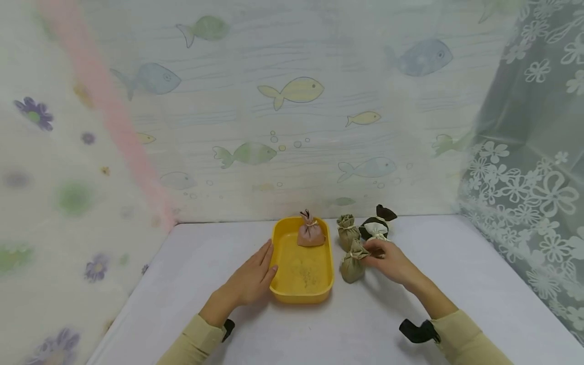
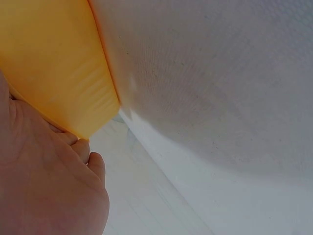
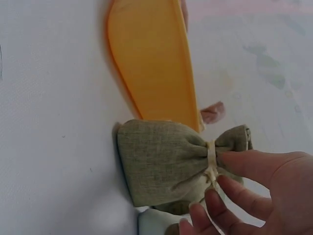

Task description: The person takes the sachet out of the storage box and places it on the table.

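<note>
My right hand pinches the tied neck of a small olive-green cloth pouch just right of the yellow tray. In the right wrist view, thumb and fingertips meet at the pouch's cream ribbon, with the pouch body pointing away from the hand. My left hand rests on the tray's left side, fingers extended along the wall and thumb at the rim. A pink pouch stands inside the tray, at its far right corner.
Behind the gripped pouch stands another olive-green pouch. To its right are a white pouch, partly hidden, and a dark pouch. Fish-patterned sheeting rises along the back of the white table.
</note>
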The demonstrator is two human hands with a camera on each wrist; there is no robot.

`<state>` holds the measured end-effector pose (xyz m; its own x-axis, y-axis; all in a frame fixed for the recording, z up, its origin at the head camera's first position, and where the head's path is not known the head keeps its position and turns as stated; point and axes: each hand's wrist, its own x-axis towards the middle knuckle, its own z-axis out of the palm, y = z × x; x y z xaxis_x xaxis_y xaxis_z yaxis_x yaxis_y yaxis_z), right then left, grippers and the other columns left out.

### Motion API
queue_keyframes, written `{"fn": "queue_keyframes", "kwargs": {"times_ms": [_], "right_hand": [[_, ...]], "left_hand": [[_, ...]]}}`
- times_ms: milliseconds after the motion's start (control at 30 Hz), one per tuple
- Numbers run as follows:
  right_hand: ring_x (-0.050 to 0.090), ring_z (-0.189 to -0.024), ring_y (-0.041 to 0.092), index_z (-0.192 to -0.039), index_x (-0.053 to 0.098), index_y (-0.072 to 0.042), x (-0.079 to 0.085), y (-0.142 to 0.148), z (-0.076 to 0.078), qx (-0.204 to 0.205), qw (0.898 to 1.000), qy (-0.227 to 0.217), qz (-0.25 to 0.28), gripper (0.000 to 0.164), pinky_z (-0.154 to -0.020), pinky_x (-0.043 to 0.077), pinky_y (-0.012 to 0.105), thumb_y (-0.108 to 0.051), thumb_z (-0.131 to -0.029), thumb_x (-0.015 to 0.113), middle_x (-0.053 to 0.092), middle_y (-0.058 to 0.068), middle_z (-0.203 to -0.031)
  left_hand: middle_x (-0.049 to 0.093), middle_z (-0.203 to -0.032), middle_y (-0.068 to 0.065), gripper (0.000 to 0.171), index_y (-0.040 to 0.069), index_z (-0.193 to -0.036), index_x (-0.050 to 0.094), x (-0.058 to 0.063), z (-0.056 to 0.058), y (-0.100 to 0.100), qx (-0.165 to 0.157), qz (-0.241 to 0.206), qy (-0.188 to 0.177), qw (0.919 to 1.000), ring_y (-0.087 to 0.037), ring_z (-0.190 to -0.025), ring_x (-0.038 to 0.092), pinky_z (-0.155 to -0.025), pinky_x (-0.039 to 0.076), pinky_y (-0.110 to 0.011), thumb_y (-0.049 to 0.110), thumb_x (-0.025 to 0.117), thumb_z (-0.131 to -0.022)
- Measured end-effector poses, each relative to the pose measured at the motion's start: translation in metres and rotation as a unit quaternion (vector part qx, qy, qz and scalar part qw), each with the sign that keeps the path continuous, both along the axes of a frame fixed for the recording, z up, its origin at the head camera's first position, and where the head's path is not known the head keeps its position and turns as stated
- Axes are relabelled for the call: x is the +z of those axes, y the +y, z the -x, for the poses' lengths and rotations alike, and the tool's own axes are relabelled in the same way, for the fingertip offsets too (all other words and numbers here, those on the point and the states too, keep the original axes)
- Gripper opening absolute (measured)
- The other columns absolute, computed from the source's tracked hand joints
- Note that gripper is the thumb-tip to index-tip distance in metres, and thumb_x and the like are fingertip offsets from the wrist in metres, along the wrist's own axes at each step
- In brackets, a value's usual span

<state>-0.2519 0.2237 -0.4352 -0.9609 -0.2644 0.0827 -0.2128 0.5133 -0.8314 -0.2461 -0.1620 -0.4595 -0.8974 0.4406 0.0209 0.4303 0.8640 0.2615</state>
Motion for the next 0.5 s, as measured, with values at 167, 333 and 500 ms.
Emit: {"fn": "queue_keyframes", "kwargs": {"times_ms": [167,333,500], "right_hand": [[0.063,-0.106,0.025,-0.12,0.067,0.0,0.008,0.004,-0.006,0.0,1.0,0.02,-0.006,0.029,-0.086,0.053,0.037,-0.017,-0.096,0.071,0.069,0.011,-0.115],[0.06,-0.103,0.023,-0.119,0.066,-0.001,0.018,0.003,-0.008,0.0,0.999,0.042,-0.009,0.026,-0.087,0.052,0.04,-0.018,-0.1,0.067,0.069,0.008,-0.11],[0.061,-0.107,0.023,-0.122,0.065,0.0,0.03,-0.006,-0.011,0.0,0.998,0.062,0.0,0.026,-0.09,0.053,0.04,-0.017,-0.102,0.065,0.068,0.008,-0.114]], "left_hand": [[0.004,-0.172,-0.009,0.067,0.003,-0.163,0.01,0.001,-0.001,0.0,-0.002,-0.004,-0.003,1.0,-0.025,-0.158,0.012,-0.126,0.019,-0.045,0.042,0.03,-0.113],[0.007,-0.172,-0.013,0.067,-0.001,-0.163,0.013,0.004,-0.002,0.001,-0.007,-0.014,0.002,0.9999,-0.028,-0.157,0.014,-0.126,0.02,-0.049,0.038,0.033,-0.112],[0.009,-0.171,-0.015,0.066,-0.004,-0.162,0.015,0.003,-0.001,0.0,-0.013,-0.019,0.008,0.9997,-0.031,-0.157,0.016,-0.125,0.022,-0.051,0.036,0.034,-0.112]]}}
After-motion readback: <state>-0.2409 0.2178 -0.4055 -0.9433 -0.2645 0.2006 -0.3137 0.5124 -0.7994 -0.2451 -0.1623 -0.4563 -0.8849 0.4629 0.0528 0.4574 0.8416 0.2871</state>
